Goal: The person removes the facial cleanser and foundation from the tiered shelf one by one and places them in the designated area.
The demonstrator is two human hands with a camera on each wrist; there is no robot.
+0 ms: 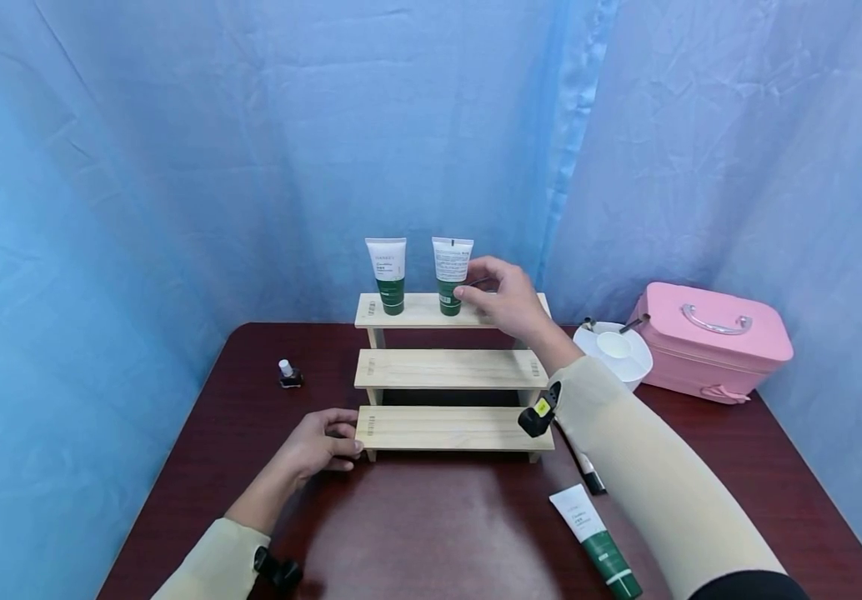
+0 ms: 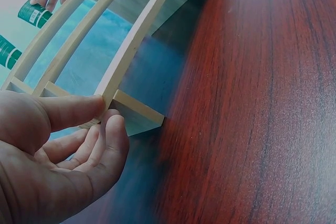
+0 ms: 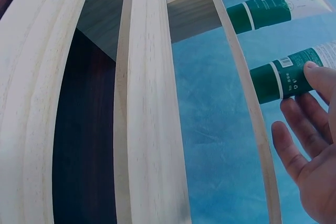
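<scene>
A three-tier wooden display rack (image 1: pixel 452 368) stands on the table. On its top tier, two white-and-green squeeze tubes stand upright on their caps. My right hand (image 1: pixel 504 298) pinches the right tube (image 1: pixel 451 265), thumb on its green lower part and fingertips behind, as the right wrist view shows. Beside it on the left is the other tube (image 1: pixel 388 271), with its printed front facing me. My left hand (image 1: pixel 323 442) grips the left end of the lowest tier; in the left wrist view the thumb (image 2: pixel 73 111) lies on the board's edge with the fingers curled under it.
A third squeeze tube (image 1: pixel 594 537) lies at the front right, near a dark-and-white slim item (image 1: pixel 588 473) partly behind my sleeve. Back right are a white bowl (image 1: pixel 637 367) and a pink case (image 1: pixel 716 337). A small bottle (image 1: pixel 290 375) stands left of the rack; blue curtains hang behind.
</scene>
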